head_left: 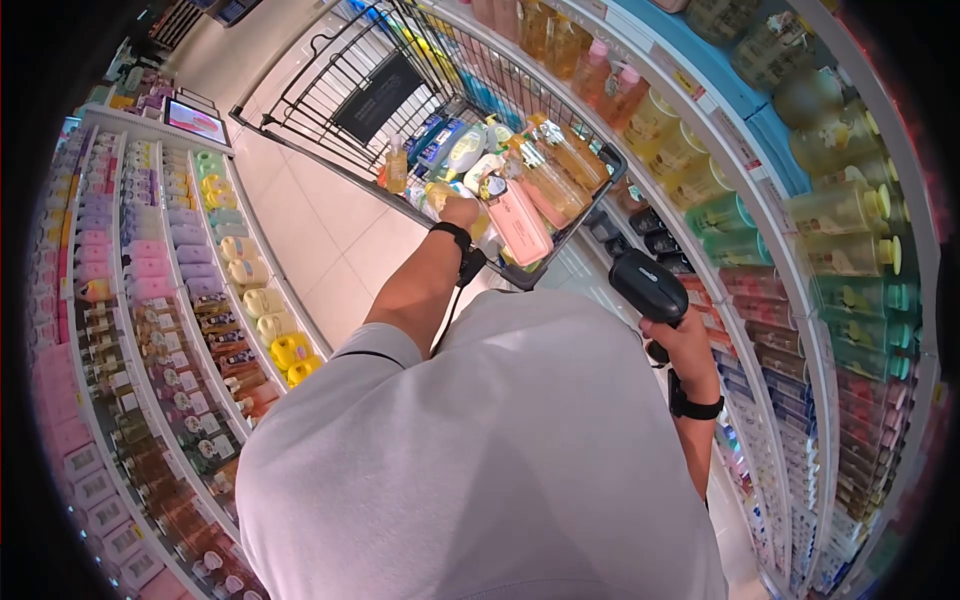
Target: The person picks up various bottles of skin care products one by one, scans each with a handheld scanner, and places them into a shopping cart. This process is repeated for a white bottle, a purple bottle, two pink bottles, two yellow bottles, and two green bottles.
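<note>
A wire shopping cart (420, 212) stands ahead, with several bottles and packs inside. My left hand (459, 212) is at the cart's near side, beside a pink pack (520, 222); its fingers are mostly hidden among the goods, around a yellowish bottle. A small amber pump bottle (397, 170) stands left of it, and large amber bottles (548, 180) lie to the right. On the right, near the shelves, my right hand (684, 338) is closed on a glossy black bottle (648, 285), held away from the cart.
Curved-looking shelves (745, 165) packed with colored bottles run close along the right. Another shelf unit (185, 270) with yellow, purple and pink bottles stands on the left, a small screen (195, 122) at its far end. Pale tiled floor (330, 210) lies between.
</note>
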The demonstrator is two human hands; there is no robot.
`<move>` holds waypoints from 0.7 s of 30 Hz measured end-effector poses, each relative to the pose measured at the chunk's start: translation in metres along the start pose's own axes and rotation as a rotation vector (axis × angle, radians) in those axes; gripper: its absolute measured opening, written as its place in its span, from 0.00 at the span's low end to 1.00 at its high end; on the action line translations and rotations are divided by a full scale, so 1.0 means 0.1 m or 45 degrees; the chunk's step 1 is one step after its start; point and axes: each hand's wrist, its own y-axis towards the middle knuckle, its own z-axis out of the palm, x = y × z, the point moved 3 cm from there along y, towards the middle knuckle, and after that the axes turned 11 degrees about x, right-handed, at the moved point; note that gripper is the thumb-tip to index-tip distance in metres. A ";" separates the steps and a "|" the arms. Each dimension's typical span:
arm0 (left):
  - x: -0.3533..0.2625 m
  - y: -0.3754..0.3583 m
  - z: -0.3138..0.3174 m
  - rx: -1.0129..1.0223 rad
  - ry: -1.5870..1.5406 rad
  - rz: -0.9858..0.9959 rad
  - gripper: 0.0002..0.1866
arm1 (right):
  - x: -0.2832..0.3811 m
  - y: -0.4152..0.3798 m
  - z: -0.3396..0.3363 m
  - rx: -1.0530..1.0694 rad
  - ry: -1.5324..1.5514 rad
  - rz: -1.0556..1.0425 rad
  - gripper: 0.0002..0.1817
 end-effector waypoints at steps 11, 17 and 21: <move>-0.97 -2.26 -0.03 -0.228 1.076 0.801 0.30 | -0.03 0.02 -0.07 -0.012 0.027 0.063 0.20; -0.80 -2.77 0.20 -0.174 1.544 0.770 0.25 | 0.01 0.08 -0.06 0.006 -0.017 0.058 0.19; -0.70 -2.68 0.22 -0.309 1.573 0.851 0.24 | 0.04 0.12 -0.08 0.050 -0.038 0.061 0.19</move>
